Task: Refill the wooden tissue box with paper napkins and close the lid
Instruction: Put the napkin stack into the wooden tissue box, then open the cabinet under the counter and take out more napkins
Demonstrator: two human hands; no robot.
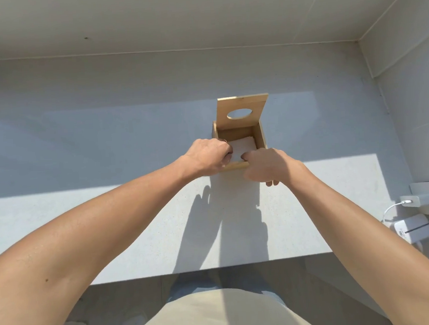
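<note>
Only one view here, the head camera looking down past two bare forearms. One wooden tissue box (240, 145) sits on the pale counter (110, 221), about mid-depth and a bit right of centre, well back from the near edge and clear of the back wall. Its one lid (242, 111) is swung up and stands open at the far side, with a single oval hole cut through it.

Inside the box there's a white stack of paper napkins (242, 148) lying flat. Can't count the sheets, it just reads as one white block.

Two hands are at the near rim. The left hand (208, 157) is curled over the near-left corner with fingers tucked down into the box at the napkins. They look closed on the stack's edge, but the fingertips are hidden, so I can't tell for sure. The right hand (265, 166) is at the near-right corner, thumb reaching in toward the napkins and the other fingers curled down outside the front wall. Whether it's actually pinching anything, no idea.

Over at the right edge of the counter: one white charger plug (419, 200) with a cable, and one small white device (413, 228) just in front of it.
</note>
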